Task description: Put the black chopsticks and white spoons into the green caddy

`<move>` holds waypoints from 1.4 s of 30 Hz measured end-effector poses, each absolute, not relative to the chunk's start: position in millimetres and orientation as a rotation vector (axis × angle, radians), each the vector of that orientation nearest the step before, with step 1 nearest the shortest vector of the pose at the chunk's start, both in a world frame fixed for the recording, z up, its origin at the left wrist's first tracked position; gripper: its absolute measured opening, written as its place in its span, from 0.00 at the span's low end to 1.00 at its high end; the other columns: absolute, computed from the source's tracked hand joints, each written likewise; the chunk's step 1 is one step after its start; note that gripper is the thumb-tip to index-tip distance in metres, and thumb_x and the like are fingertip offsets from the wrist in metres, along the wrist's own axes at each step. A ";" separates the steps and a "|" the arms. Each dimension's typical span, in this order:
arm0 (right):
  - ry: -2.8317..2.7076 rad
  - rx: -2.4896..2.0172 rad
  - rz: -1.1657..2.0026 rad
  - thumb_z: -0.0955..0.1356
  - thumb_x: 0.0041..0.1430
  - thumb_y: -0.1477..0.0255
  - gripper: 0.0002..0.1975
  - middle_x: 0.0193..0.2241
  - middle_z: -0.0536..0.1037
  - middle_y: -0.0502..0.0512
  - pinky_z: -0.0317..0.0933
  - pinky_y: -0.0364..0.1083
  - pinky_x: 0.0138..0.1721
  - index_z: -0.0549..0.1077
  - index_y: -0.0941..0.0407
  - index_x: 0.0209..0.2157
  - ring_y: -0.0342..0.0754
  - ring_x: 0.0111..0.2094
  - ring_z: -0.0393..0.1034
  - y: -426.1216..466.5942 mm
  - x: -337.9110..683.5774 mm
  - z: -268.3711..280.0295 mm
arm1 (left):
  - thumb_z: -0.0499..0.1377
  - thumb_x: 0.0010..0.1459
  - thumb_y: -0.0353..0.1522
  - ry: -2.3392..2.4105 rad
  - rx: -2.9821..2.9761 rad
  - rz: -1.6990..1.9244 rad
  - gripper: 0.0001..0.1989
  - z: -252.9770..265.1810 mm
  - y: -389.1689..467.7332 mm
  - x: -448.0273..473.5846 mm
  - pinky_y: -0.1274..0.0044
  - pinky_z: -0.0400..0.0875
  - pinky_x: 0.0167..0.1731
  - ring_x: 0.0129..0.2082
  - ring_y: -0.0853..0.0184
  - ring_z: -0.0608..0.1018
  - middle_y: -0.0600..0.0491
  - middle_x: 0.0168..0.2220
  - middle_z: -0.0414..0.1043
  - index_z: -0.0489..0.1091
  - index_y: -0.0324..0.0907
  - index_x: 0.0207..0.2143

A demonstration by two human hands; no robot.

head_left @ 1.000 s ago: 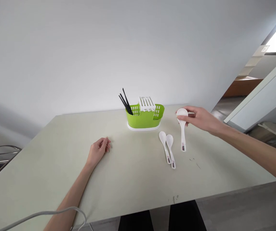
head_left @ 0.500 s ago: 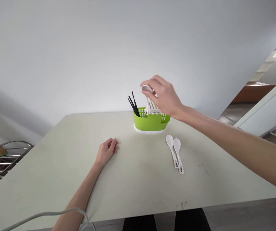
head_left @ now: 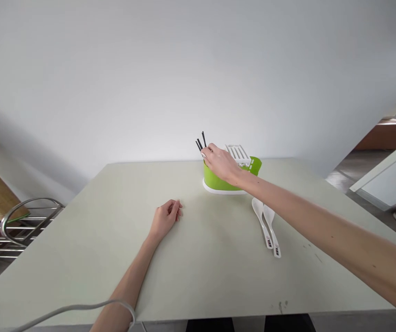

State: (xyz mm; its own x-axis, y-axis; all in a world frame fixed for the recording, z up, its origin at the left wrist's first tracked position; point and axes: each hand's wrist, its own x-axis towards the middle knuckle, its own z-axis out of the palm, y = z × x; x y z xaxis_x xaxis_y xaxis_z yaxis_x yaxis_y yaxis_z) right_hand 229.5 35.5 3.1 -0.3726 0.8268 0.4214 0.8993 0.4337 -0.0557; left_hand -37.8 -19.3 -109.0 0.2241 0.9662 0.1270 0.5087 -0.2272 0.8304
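Note:
A green cutlery holder (head_left: pixel 216 182) with a white base stands near the wall, and black chopsticks (head_left: pixel 199 144) stick up from its left end. My right hand (head_left: pixel 219 162) is over the holder's left part, its fingers closed on a white spoon (head_left: pixel 203 156). Only a sliver of that spoon's bowl shows; the rest is hidden by the hand and holder. Two more white spoons (head_left: pixel 266 228) lie side by side below my right forearm, which covers part of one bowl. My left hand (head_left: pixel 166 216) rests on the table in a loose fist, holding nothing visible.
The pale table (head_left: pixel 90 244) meets a white wall at the back. A white slotted rack (head_left: pixel 238 153) sits on top of the holder. A grey cable (head_left: pixel 73 307) crosses my left forearm. At the left stands a metal rack (head_left: pixel 28 221) beside the table.
My right hand has lowered the spoon into the left part of the holder. The view has shifted a little to the left. My left hand stays resting on the table.

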 end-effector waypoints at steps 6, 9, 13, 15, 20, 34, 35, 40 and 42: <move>-2.235 -1.588 -0.243 0.57 0.72 0.78 0.17 0.48 0.74 0.69 0.64 0.51 0.38 0.73 0.61 0.52 0.59 0.41 0.74 36.9 217.0 -10.3 | 0.51 0.68 0.53 1.365 1.831 0.899 0.24 -108.1 -21.5 -38.0 0.74 0.70 0.30 0.23 0.67 0.74 0.55 0.26 0.76 0.72 0.45 0.33; -2.246 -1.566 -0.230 0.59 0.71 0.78 0.17 0.49 0.75 0.69 0.66 0.53 0.42 0.71 0.61 0.56 0.60 0.45 0.74 34.0 220.1 -12.0 | 0.51 0.68 0.53 1.368 1.836 0.900 0.25 -108.3 -21.1 -38.4 0.74 0.70 0.30 0.23 0.66 0.74 0.54 0.26 0.76 0.72 0.44 0.33; -2.235 -1.433 -0.180 0.61 0.69 0.76 0.22 0.56 0.73 0.68 0.69 0.54 0.46 0.65 0.57 0.63 0.59 0.49 0.74 13.0 234.6 -12.8 | 0.51 0.68 0.54 1.364 1.837 0.900 0.25 -107.1 -20.8 -38.2 0.74 0.70 0.31 0.24 0.66 0.74 0.54 0.26 0.76 0.72 0.45 0.34; -2.216 -1.302 -0.139 0.62 0.69 0.76 0.24 0.61 0.69 0.66 0.71 0.55 0.47 0.63 0.54 0.65 0.58 0.51 0.74 -9.0 244.8 -15.4 | 0.51 0.68 0.54 1.366 1.842 0.899 0.25 -106.7 -20.9 -38.1 0.74 0.71 0.31 0.24 0.66 0.74 0.54 0.26 0.76 0.72 0.45 0.33; -2.416 -1.081 -0.232 0.59 0.71 0.77 0.21 0.58 0.73 0.64 0.71 0.55 0.50 0.66 0.53 0.62 0.57 0.54 0.73 -78.2 283.3 -33.3 | 0.51 0.68 0.54 1.370 1.851 0.892 0.25 -108.2 -19.4 -38.2 0.74 0.70 0.31 0.24 0.66 0.74 0.54 0.26 0.76 0.73 0.45 0.33; -2.185 -1.843 0.046 0.64 0.68 0.63 0.19 0.55 0.77 0.58 0.71 0.52 0.39 0.72 0.46 0.58 0.54 0.40 0.80 -117.8 403.6 -71.9 | 0.52 0.67 0.55 1.400 1.875 0.892 0.25 -101.1 -24.3 -35.5 0.75 0.70 0.31 0.24 0.67 0.74 0.54 0.26 0.76 0.73 0.45 0.33; -2.158 -1.908 0.109 0.64 0.67 0.62 0.20 0.56 0.76 0.58 0.71 0.52 0.40 0.72 0.46 0.58 0.54 0.40 0.80 -115.0 407.3 -78.1 | 0.52 0.67 0.55 1.401 1.876 0.895 0.25 -101.5 -24.1 -35.8 0.75 0.70 0.31 0.24 0.67 0.74 0.54 0.26 0.76 0.73 0.45 0.33; -2.007 -2.089 0.445 0.67 0.64 0.53 0.25 0.53 0.79 0.61 0.69 0.51 0.42 0.73 0.52 0.56 0.56 0.44 0.80 -103.5 411.7 -110.5 | 0.52 0.67 0.54 1.408 1.877 0.900 0.25 -101.8 -24.7 -36.5 0.75 0.70 0.32 0.24 0.67 0.74 0.55 0.26 0.76 0.73 0.45 0.33; -1.974 -2.093 0.480 0.67 0.63 0.53 0.24 0.51 0.81 0.61 0.68 0.50 0.42 0.73 0.53 0.54 0.58 0.47 0.78 -101.2 408.1 -120.1 | 0.52 0.67 0.54 1.412 1.877 0.897 0.25 -101.3 -25.5 -36.1 0.75 0.70 0.32 0.24 0.67 0.74 0.55 0.26 0.76 0.73 0.45 0.33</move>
